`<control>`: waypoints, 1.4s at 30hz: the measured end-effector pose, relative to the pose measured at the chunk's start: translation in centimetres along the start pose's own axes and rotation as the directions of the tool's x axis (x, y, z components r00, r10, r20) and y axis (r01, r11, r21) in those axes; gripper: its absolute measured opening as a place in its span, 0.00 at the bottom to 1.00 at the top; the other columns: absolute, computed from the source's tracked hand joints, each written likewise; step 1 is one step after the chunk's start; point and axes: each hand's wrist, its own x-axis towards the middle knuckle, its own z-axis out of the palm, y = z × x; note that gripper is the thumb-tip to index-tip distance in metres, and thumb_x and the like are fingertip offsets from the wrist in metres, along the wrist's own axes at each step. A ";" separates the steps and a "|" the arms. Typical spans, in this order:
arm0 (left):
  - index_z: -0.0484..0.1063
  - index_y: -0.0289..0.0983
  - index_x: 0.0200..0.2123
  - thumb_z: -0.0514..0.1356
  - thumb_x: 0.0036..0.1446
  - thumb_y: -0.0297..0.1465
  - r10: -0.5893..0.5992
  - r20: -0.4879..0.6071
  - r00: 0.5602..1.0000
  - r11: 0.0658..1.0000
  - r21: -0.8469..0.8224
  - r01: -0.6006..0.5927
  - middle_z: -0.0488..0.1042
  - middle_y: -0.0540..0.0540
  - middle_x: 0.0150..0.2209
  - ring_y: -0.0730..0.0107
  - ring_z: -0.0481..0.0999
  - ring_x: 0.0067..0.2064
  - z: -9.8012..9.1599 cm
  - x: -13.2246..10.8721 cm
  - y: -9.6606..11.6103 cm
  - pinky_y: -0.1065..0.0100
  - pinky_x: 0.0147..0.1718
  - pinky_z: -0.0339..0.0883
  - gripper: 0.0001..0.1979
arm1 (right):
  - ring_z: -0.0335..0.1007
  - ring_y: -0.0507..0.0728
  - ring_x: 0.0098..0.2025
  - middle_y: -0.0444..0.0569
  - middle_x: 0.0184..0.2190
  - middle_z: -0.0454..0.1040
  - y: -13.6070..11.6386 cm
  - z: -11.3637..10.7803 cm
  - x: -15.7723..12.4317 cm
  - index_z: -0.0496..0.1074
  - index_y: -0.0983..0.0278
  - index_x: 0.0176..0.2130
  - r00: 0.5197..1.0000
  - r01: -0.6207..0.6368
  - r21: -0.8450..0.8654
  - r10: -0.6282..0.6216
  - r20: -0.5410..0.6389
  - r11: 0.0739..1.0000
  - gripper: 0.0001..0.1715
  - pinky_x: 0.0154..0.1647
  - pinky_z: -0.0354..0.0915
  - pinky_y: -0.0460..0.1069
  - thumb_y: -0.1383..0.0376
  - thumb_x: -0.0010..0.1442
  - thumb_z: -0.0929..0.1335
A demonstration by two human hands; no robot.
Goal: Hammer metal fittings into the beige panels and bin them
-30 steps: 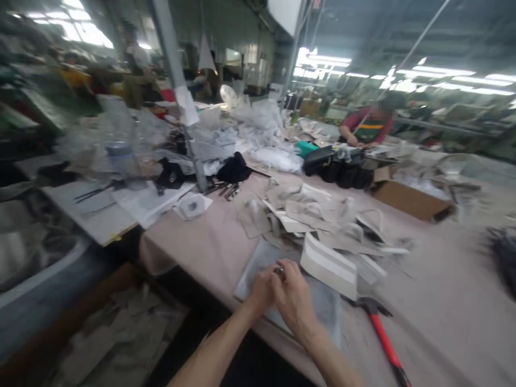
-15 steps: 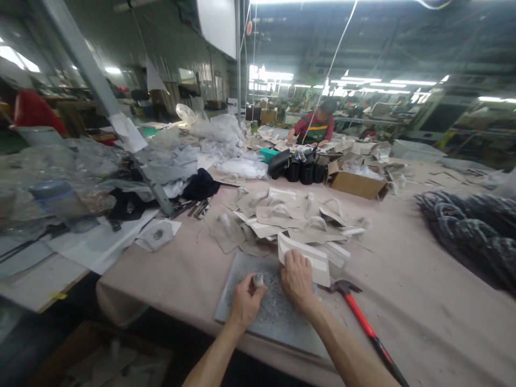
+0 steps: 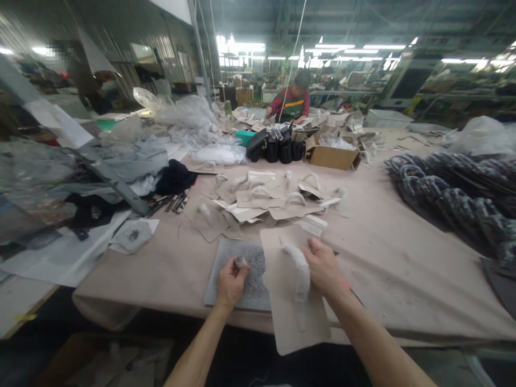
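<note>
My left hand [image 3: 230, 284] is closed round a small pale cylindrical piece [image 3: 241, 262], which sticks up between thumb and fingers over a grey slab [image 3: 220, 269] speckled with bits. In my right hand [image 3: 324, 269] is a flat beige bag panel [image 3: 288, 317], gripped by its right side near a handle wrapped in clear plastic [image 3: 302, 277]. The panel is tilted and covers the slab's right part. Behind my right forearm only a little red of the hammer handle [image 3: 352, 292] shows. Beyond the slab lies a loose pile of similar panels [image 3: 258, 201] with wrapped handles.
Black cases [image 3: 278, 148] and an open cardboard box [image 3: 334, 157] stand farther back. Dark wrapped handles [image 3: 447, 193] are heaped at right. Plastic bags [image 3: 189, 123], a metal post [image 3: 116, 185] and thin tools [image 3: 175, 201] are at left. A co-worker [image 3: 292, 102] sits across the table.
My right hand has brought the panel nearer and turned it so its handle side shows. The hammer is now mostly hidden. My left hand still holds the small piece; the view has shifted right.
</note>
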 end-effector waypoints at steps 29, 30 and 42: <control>0.73 0.35 0.37 0.64 0.51 0.34 0.002 0.423 0.906 0.995 -0.093 0.041 0.80 0.45 0.36 0.66 0.77 0.35 8.5 3.9 1.8 0.69 0.36 0.70 0.11 | 0.65 0.64 0.53 0.57 0.52 0.70 7.0 8.0 -7.5 0.67 0.64 0.50 0.903 0.428 -0.048 -0.429 -0.018 0.903 0.17 0.55 0.63 0.64 0.61 0.63 0.64; 0.73 0.35 0.37 0.64 0.51 0.34 0.008 0.431 0.902 0.996 -0.086 0.032 0.80 0.45 0.36 0.67 0.77 0.35 8.4 4.0 1.9 0.69 0.36 0.70 0.11 | 0.65 0.63 0.52 0.56 0.50 0.71 7.0 8.0 -7.4 0.68 0.64 0.48 0.903 0.428 -0.049 -0.429 -0.019 0.902 0.15 0.54 0.63 0.63 0.61 0.63 0.64; 0.74 0.35 0.37 0.63 0.53 0.34 0.038 0.454 0.890 0.999 -0.036 -0.024 0.79 0.46 0.35 0.68 0.75 0.34 8.4 4.0 2.4 0.70 0.35 0.68 0.10 | 0.66 0.64 0.50 0.58 0.48 0.71 6.1 9.2 -8.1 0.67 0.64 0.49 0.911 0.389 -0.078 -0.396 -0.114 0.918 0.15 0.52 0.63 0.62 0.60 0.65 0.63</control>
